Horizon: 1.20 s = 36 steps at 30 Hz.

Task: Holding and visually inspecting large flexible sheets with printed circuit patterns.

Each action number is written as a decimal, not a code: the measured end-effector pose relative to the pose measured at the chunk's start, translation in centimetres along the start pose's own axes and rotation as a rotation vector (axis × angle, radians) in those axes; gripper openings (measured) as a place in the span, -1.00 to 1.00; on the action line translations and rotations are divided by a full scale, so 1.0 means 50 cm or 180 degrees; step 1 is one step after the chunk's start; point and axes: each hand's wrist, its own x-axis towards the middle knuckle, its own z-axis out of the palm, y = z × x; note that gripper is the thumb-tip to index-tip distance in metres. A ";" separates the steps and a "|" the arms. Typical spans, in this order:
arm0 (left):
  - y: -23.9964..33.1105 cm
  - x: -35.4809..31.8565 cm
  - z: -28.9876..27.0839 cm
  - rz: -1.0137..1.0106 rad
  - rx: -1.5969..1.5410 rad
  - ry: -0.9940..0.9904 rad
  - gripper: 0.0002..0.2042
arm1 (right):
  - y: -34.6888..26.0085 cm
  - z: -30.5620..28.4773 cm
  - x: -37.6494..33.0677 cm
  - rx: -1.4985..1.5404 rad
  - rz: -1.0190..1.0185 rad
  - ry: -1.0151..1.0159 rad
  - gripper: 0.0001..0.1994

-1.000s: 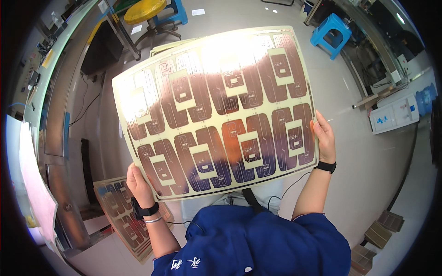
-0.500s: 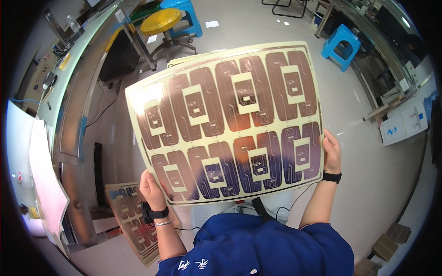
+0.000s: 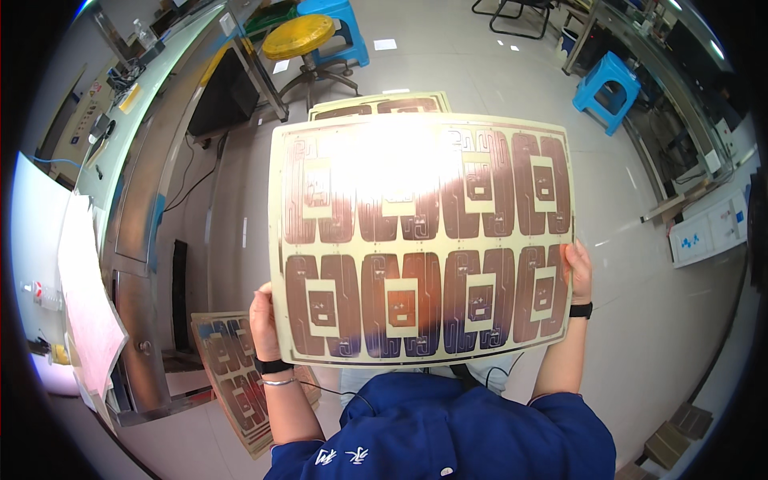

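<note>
A large pale-yellow circuit board panel [image 3: 424,246] with two rows of copper-brown patterns is raised in front of my body. My left hand [image 3: 265,324] is closed on its lower left edge. At the right edge, my right hand [image 3: 579,270] grips it with the thumb on the front and the other fingers mostly hidden behind. Strong glare washes out part of its upper row. Beyond the far edge shows the top of another similar panel [image 3: 382,104], mostly covered. More panels lie in a stack [image 3: 232,380] low at the left, near my left forearm.
A long bench [image 3: 132,152] runs along the left side, with white and pink sheets [image 3: 90,312] on it. A yellow round stool [image 3: 299,37] and a blue stool [image 3: 346,32] stand ahead. Another blue stool [image 3: 610,90] is at far right, near a white box [image 3: 709,232].
The panel has turned from a slant to nearly level and shifted right at its left side. Glare now covers its upper middle, and more of the panel behind shows.
</note>
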 end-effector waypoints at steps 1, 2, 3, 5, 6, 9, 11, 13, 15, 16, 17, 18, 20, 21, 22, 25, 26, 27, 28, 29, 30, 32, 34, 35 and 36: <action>0.020 0.002 0.030 -0.0039 -0.0709 0.0104 -0.58 | 0.016 -0.004 0.002 0.0099 0.0035 0.0148 -0.56; 0.031 0.003 0.048 -0.0078 -0.1418 0.0207 -0.56 | 0.027 -0.009 0.004 0.0199 0.0071 0.0296 -0.58; 0.023 0.009 0.034 -0.0196 -0.1822 0.0002 -0.53 | 0.041 -0.007 0.009 0.0373 0.0014 0.0455 -0.66; 0.009 0.006 0.051 -0.0020 -0.2371 -0.0021 -0.55 | 0.096 0.004 0.021 0.0692 0.0042 0.0633 -0.70; 0.002 0.005 0.094 0.0022 -0.2596 0.0243 -0.55 | 0.119 0.010 0.022 0.0993 0.0062 0.0838 -0.75; -0.027 -0.015 0.205 0.0085 -0.2600 -0.0664 -0.58 | 0.153 0.111 0.021 0.1683 0.0419 0.0649 -0.82; -0.034 -0.034 0.253 -0.0146 -0.2326 -0.0519 -0.57 | 0.144 0.192 0.011 0.1896 0.0523 0.0289 -0.79; -0.052 -0.041 0.261 -0.0345 -0.1815 -0.0251 -0.48 | 0.138 0.209 0.003 0.2038 0.0602 0.0020 -0.77; -0.036 -0.037 0.237 -0.0376 -0.1790 -0.0292 -0.51 | 0.110 0.221 -0.002 0.1641 0.0846 0.0053 -0.69; -0.027 -0.032 0.218 -0.0427 -0.1778 -0.0389 -0.54 | 0.113 0.187 -0.004 0.1631 0.0845 0.0063 -0.69; -0.022 -0.034 0.190 -0.0463 -0.1751 -0.0379 -0.56 | 0.117 0.128 0.000 0.1942 0.0625 0.0064 -0.62; -0.018 -0.031 0.170 -0.0480 -0.1761 -0.0393 -0.56 | 0.117 0.093 -0.001 0.2236 0.0374 0.0106 -0.56; -0.014 -0.035 0.125 -0.0516 -0.1859 -0.0231 -0.58 | 0.025 0.133 0.029 0.2201 0.0048 0.0826 -0.44; -0.015 -0.035 0.105 -0.0533 -0.1869 -0.0238 -0.58 | 0.022 0.115 0.030 0.2187 0.0046 0.0843 -0.44; -0.014 -0.036 0.087 -0.0602 -0.1894 -0.0195 -0.60 | 0.015 0.093 0.032 0.1918 0.0025 0.0233 -0.41; -0.005 -0.037 0.083 -0.0681 -0.1649 -0.0171 -0.63 | 0.014 0.081 0.033 0.1488 0.0258 -0.0259 -0.36; 0.001 -0.038 0.086 -0.0674 -0.1373 -0.0200 -0.63 | 0.015 0.090 0.033 0.1341 0.0490 -0.0158 -0.35; -0.011 -0.038 0.074 -0.0667 -0.1183 -0.0303 -0.62 | 0.028 0.094 0.030 0.1276 0.0509 0.0219 -0.39; -0.009 -0.038 0.075 -0.0664 -0.1188 -0.0279 -0.62 | 0.033 0.090 0.027 0.1272 0.0527 0.0204 -0.39; -0.005 -0.033 0.078 -0.0643 -0.1134 -0.0438 -0.61 | 0.035 0.081 0.022 0.0749 0.0537 0.0090 -0.44; -0.003 -0.030 0.082 -0.0621 -0.1079 -0.0595 -0.60 | 0.036 0.078 0.022 0.0227 0.0540 -0.0027 -0.48; -0.007 -0.024 0.101 -0.0821 -0.1410 -0.0298 -0.52 | 0.024 0.104 0.024 0.0446 0.0604 0.0026 -0.54; 0.014 -0.013 0.120 -0.0501 -0.1905 -0.0241 -0.45 | 0.036 0.103 0.025 0.0534 0.0425 -0.0056 -0.62; 0.030 -0.012 0.142 -0.0513 -0.2090 0.0142 -0.48 | 0.044 0.098 0.026 0.0527 0.0415 -0.0064 -0.62; 0.013 -0.013 0.131 -0.0502 -0.2100 0.0135 -0.48 | 0.057 0.090 0.026 0.0762 0.0355 -0.0052 -0.67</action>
